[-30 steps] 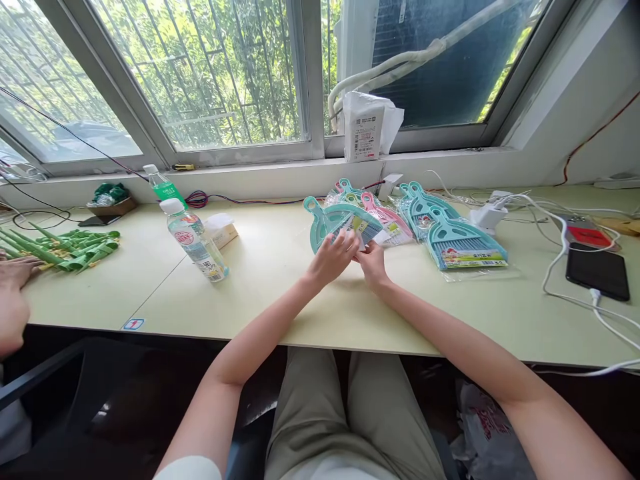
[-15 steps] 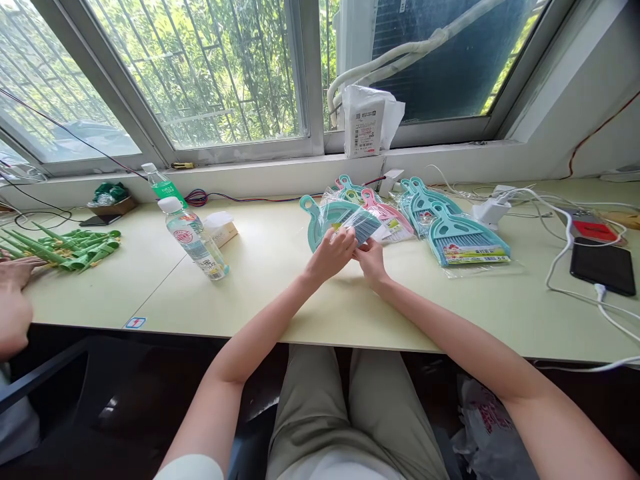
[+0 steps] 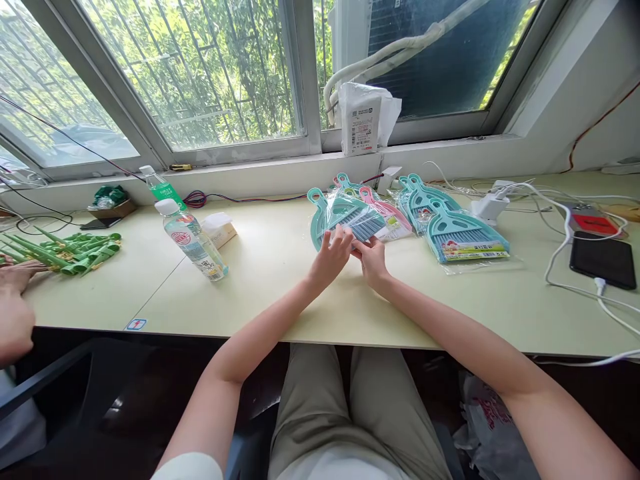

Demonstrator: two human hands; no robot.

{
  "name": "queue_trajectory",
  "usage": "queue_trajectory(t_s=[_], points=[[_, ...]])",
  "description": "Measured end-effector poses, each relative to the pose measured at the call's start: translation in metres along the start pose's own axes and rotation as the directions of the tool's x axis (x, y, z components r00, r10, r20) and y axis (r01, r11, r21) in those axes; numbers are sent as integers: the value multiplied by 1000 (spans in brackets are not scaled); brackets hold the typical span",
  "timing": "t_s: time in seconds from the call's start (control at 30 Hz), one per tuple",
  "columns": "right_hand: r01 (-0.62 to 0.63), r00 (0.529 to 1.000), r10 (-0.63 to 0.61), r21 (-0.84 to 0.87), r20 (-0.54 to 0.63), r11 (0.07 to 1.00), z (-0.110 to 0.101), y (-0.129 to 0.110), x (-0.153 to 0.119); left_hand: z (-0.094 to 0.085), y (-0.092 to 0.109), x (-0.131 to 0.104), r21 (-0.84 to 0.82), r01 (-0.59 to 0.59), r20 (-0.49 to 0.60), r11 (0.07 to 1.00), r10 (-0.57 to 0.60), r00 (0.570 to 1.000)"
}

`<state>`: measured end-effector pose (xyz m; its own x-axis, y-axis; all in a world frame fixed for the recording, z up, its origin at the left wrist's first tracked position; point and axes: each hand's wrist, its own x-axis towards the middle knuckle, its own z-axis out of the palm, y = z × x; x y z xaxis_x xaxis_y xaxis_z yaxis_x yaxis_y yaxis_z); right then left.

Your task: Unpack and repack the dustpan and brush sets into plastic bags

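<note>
A teal dustpan and brush set [image 3: 346,212] in clear plastic wrap is tilted up in front of me, its handle toward the upper left. My left hand [image 3: 331,255] has its fingers bent over the lower edge of the wrap. At the lower right corner, my right hand [image 3: 371,261] pinches the same set between thumb and fingers. Just behind it lies a pink dustpan set [image 3: 387,212]. To the right, more wrapped teal sets lie overlapping, the nearest teal set [image 3: 467,233] with a colourful label along its bottom.
Left of my arms stand a clear bottle [image 3: 193,240] and a tissue pack [image 3: 218,230]. Another person's hand [image 3: 15,287] touches green leafy strips [image 3: 65,252] at far left. White cables, a charger [image 3: 493,203] and a black phone [image 3: 603,259] lie at right.
The dustpan set has tipped slightly and shifted a little right and up. My left fingers have moved from its face down toward its lower edge.
</note>
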<state>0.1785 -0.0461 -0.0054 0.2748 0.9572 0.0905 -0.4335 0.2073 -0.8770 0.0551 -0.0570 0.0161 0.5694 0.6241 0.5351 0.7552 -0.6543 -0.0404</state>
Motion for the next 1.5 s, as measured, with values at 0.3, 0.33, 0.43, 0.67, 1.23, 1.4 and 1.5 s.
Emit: queue_trajectory(t_s=[0.3, 0.33, 0.43, 0.67, 1.23, 1.4, 1.5], points=[[-32, 998, 35, 58, -46, 998, -2, 3, -2, -2, 3, -1, 24, -31, 50, 999, 30, 998], [-30, 998, 34, 67, -56, 997, -2, 3, -1, -2, 2, -2, 27, -39, 55, 999, 38, 998], [-25, 996, 32, 88, -84, 996, -3, 3, 1, -1, -1, -3, 24, -51, 46, 998, 50, 998], [-12, 995, 20, 82, -100, 997, -4, 5, 6, -3, -3, 2, 59, 107, -155, 993, -96, 983], [-48, 997, 53, -81, 62, 996, 5, 9, -9, 6, -4, 30, -117, 59, -57, 991, -66, 996], [-94, 994, 96, -39, 43, 995, 3, 5, -8, 3, 2, 44, -99, -74, -56, 992, 69, 996], [-118, 993, 118, 8, 6, 993, 0, 5, -3, 0, 5, 40, -129, -44, -36, 991, 40, 999]])
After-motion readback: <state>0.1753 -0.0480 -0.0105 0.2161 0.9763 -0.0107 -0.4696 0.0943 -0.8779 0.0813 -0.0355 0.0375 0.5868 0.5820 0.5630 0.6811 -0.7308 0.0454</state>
